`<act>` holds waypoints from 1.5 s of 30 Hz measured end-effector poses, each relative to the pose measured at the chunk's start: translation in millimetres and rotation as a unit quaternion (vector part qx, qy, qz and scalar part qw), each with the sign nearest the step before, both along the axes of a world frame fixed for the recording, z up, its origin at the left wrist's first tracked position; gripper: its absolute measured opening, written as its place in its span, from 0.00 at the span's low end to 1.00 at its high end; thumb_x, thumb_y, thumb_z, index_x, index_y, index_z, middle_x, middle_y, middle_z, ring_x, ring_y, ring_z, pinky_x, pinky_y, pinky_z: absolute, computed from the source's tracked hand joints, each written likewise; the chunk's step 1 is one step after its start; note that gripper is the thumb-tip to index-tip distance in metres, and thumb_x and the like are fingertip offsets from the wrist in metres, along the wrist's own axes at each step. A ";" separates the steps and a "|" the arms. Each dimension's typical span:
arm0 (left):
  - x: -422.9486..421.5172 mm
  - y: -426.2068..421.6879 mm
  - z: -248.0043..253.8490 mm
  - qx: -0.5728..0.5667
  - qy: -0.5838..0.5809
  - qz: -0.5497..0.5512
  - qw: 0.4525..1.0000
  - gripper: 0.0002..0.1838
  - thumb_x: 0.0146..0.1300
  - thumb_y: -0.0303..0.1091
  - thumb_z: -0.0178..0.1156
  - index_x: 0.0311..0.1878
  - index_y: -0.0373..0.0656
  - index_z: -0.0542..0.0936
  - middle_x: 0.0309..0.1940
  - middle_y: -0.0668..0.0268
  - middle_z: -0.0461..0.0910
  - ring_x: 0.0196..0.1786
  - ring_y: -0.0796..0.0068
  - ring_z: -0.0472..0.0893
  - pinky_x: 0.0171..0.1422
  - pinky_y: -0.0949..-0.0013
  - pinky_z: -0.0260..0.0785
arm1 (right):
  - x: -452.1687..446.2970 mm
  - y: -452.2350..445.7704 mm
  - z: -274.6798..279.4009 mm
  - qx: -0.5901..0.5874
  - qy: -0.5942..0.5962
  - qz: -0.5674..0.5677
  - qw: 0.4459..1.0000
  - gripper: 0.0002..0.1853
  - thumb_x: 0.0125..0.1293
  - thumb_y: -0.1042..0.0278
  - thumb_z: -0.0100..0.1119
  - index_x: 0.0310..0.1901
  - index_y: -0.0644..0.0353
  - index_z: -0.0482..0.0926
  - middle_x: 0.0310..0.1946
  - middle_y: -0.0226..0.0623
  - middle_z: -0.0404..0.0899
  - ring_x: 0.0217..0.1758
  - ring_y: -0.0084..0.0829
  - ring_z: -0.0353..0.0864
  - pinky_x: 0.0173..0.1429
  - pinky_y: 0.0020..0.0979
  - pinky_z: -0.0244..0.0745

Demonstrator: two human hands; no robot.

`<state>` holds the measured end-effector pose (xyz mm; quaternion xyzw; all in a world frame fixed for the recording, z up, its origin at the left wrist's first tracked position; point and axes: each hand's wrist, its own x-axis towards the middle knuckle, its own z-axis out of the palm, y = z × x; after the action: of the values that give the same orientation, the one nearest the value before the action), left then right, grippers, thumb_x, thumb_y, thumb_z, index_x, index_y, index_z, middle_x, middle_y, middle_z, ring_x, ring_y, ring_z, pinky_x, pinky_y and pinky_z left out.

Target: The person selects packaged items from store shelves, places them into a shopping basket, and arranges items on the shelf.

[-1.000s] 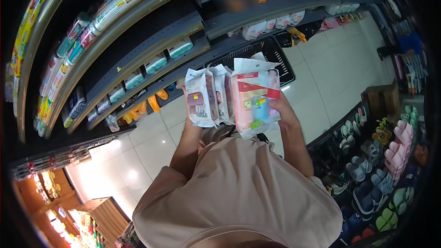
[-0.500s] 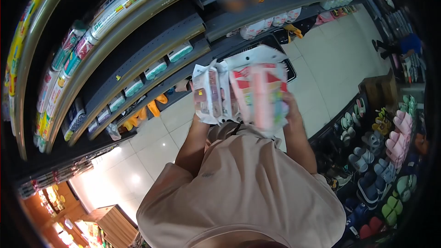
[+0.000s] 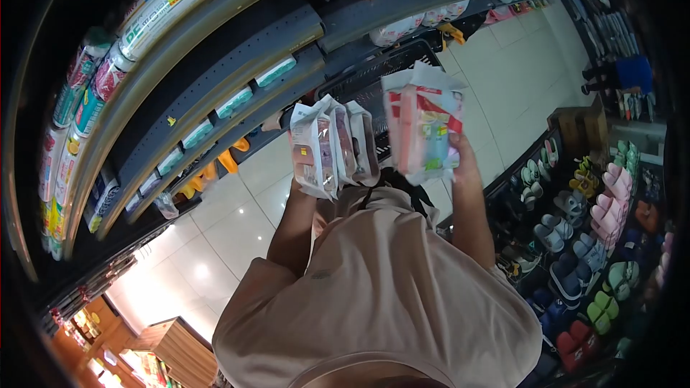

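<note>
Several white plastic packages point(image 3: 316, 147) with purplish contents stand side by side in my left hand, whose fingers are mostly hidden behind them; only the wrist and forearm show below. My right hand point(image 3: 462, 154) grips a red, pink and blue package point(image 3: 429, 129) by its right edge, slightly blurred. A gap separates this package from the ones on the left. Behind both lies a black basket point(image 3: 420, 50) on the floor by the shelf.
Dark shelves point(image 3: 251, 43) curve along the left and top, holding wrap rolls point(image 3: 158, 21) and small teal-and-white boxes point(image 3: 275, 70). Rows of slippers point(image 3: 568, 273) stand at the right, near a wooden crate point(image 3: 578, 126). Another wooden crate point(image 3: 169, 352) is at the lower left.
The red and pink package in my right hand has moved right and up, away from the white packages. Those were pressed close to it and now stand apart, fanned out.
</note>
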<state>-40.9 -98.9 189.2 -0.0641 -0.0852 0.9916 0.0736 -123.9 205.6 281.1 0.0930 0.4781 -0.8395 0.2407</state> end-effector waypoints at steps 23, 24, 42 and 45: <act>17.6 164.9 -100.2 -0.081 -0.183 0.209 0.957 0.49 0.67 0.77 0.41 0.75 0.42 0.63 0.68 0.49 0.71 0.67 0.47 0.74 0.68 0.41 0.71 | -260.8 77.9 -394.1 0.315 -0.058 0.295 0.900 0.34 0.58 0.69 0.69 0.66 0.66 0.68 0.53 0.43 0.80 0.52 0.36 0.83 0.54 0.37 0.81; 18.1 171.4 -104.3 -0.083 -0.193 0.215 0.954 0.49 0.67 0.77 0.40 0.75 0.42 0.63 0.68 0.49 0.71 0.67 0.47 0.74 0.68 0.41 0.71 | -264.5 75.6 -409.7 0.320 -0.078 0.294 0.897 0.34 0.58 0.69 0.69 0.66 0.65 0.68 0.53 0.43 0.80 0.52 0.37 0.84 0.54 0.37 0.82; -40.6 204.9 -154.3 -0.096 -0.232 0.179 0.951 0.50 0.66 0.77 0.39 0.76 0.41 0.61 0.69 0.48 0.70 0.68 0.46 0.74 0.69 0.40 0.70 | -274.4 81.5 -496.3 0.539 0.154 0.325 0.762 0.19 0.64 0.62 0.64 0.54 0.62 0.80 0.48 0.46 0.84 0.48 0.42 0.84 0.53 0.40 0.77; -70.6 194.0 -169.4 -0.113 -0.199 0.137 0.964 0.51 0.66 0.77 0.39 0.76 0.41 0.61 0.69 0.48 0.70 0.68 0.46 0.74 0.69 0.40 0.70 | -258.3 72.1 -413.5 0.520 0.193 0.294 0.778 0.20 0.68 0.61 0.61 0.57 0.63 0.79 0.51 0.48 0.83 0.52 0.41 0.83 0.54 0.38 0.77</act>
<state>-111.4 95.1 19.8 -0.2562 0.0069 0.9625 -0.0895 -382.2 277.7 -132.4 -0.1056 0.8825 -0.3519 0.2936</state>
